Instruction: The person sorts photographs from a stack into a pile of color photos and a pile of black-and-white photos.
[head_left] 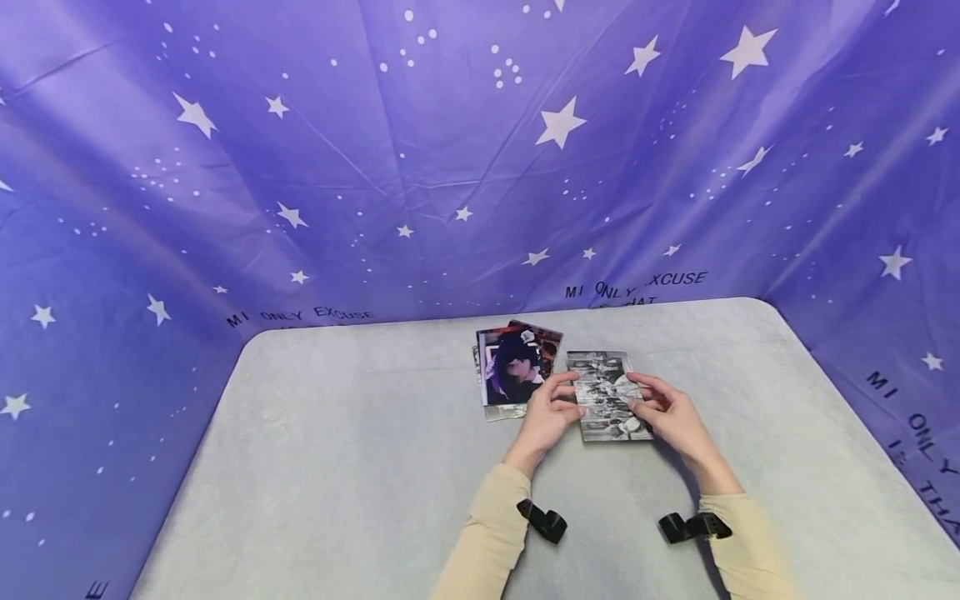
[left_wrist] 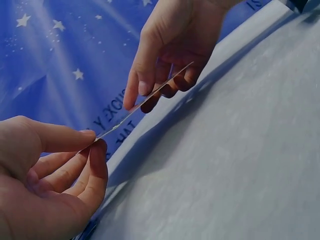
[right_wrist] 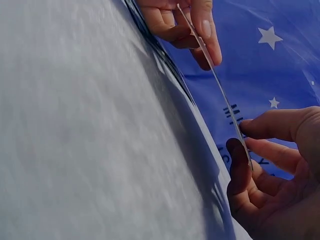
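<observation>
A black-and-white photo print [head_left: 606, 392] is held up above the table between both hands. My left hand [head_left: 549, 417] pinches its left edge between thumb and fingers, while my right hand [head_left: 675, 421] pinches the right edge the same way. Seen edge-on in the left wrist view, the print [left_wrist: 122, 120] is a thin, nearly flat sheet, and its shadow falls on the table below. Just left of it lies a small stack of photos [head_left: 513, 367], fanned unevenly, with a dark-haired figure on the top one. The left fingers overlap the stack's lower right corner in the head view.
The table [head_left: 360, 467] has a pale grey cloth-like top with rounded far corners. Purple-blue star-printed fabric [head_left: 450, 150] hangs behind it and along both sides. Black straps with small devices [head_left: 547, 522] sit on both wrists over cream sleeves [head_left: 487, 525].
</observation>
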